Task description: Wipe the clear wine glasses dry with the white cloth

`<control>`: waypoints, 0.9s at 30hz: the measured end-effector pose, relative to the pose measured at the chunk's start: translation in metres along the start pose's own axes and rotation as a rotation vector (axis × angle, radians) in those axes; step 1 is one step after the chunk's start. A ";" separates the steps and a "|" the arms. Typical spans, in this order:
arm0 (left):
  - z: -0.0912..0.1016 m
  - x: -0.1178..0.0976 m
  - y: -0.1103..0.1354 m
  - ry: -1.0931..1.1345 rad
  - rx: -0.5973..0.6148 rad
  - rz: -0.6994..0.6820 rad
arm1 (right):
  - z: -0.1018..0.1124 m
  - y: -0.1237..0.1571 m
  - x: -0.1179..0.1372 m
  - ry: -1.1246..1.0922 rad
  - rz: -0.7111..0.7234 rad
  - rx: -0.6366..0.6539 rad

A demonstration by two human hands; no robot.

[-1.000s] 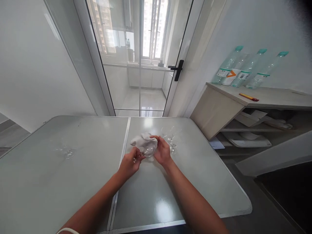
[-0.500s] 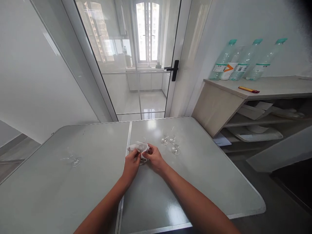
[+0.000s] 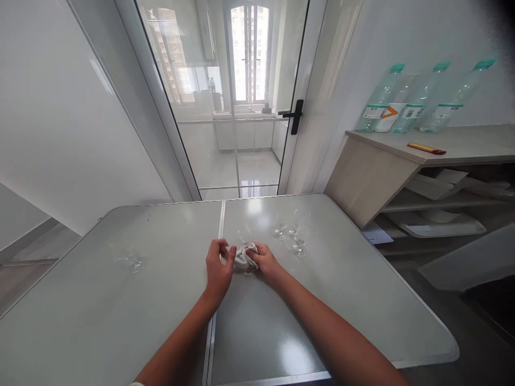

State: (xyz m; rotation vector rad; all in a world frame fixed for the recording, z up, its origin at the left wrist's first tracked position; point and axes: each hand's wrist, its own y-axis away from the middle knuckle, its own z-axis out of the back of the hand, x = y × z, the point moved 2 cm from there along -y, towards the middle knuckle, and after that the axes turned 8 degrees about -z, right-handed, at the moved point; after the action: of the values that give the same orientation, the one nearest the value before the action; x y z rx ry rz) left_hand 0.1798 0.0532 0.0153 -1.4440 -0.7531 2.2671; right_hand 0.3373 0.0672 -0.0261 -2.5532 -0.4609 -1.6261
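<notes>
My right hand (image 3: 265, 261) is closed on a crumpled white cloth (image 3: 241, 256), pressed about the stem of a clear stemmed glass (image 3: 243, 235). The bowl shows faintly above the cloth and part of the foot below it; whether the foot touches the table cannot be made out. Just left of the cloth, my left hand (image 3: 220, 265) is open, thumb and fingers apart, with nothing in it. To the right stand three more stemmed glasses (image 3: 299, 247), close together. Far to the left, another clear glass (image 3: 137, 264) appears to lie on its side.
The grey-green table (image 3: 169, 316) has a metal seam (image 3: 210, 343) running down its middle. A glass door (image 3: 237, 161) with a black handle (image 3: 296, 116) rises behind it. On the right, a wooden shelf unit (image 3: 356, 177) bears several plastic bottles (image 3: 414, 107) and a yellow-red packet (image 3: 426, 148).
My left hand has let go of the cloth and opened, drawing away to the left. The cloth is now bunched in my right hand. The whole view has shifted slightly.
</notes>
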 end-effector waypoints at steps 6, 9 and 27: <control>-0.008 0.014 -0.003 0.544 0.121 0.264 | -0.016 0.002 -0.010 0.087 -0.115 0.142; -0.010 0.016 -0.002 0.655 0.098 0.289 | -0.013 0.003 -0.004 0.140 -0.137 0.138; -0.005 0.011 -0.001 0.779 0.142 0.247 | -0.004 0.011 0.021 0.522 0.031 0.103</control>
State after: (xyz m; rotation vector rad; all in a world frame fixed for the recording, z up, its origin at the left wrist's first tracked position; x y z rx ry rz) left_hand 0.1799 0.0616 0.0063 -2.2061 -0.1695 1.6173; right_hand 0.3458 0.0602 -0.0043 -1.9409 -0.4334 -2.0907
